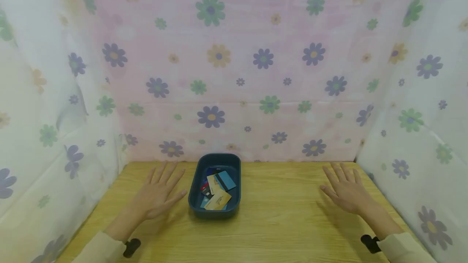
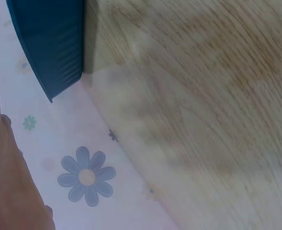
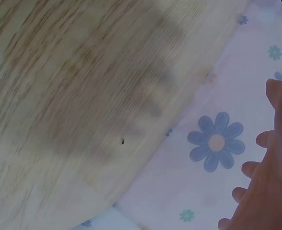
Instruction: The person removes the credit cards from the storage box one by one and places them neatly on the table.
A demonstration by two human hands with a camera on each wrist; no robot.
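Note:
My left hand (image 1: 158,196), fingers straight and spread, hovers over the table just left of a dark blue plastic bin (image 1: 193,198). Inside the bin lie several overlapping cards: a blue card with a dark stripe (image 1: 225,180), a cream-gold card (image 1: 218,200) at the front, and darker ones partly hidden beneath. In the left wrist view the bin's ribbed side (image 2: 50,48) shows at the upper left, apart from the hand (image 2: 11,172). Well to the right, my right hand (image 1: 345,190) is held over the table with fingers spread, holding nothing. Its fingers (image 3: 255,168) show at the right wrist view's edge.
A light wood-grain table (image 1: 278,206) lies under both hands. Flower-patterned cloth (image 1: 241,72) hangs behind it and along the left and right sides. Each wrist wears a small black device, such as the left one (image 1: 132,247). Hand shadows fall on the tabletop.

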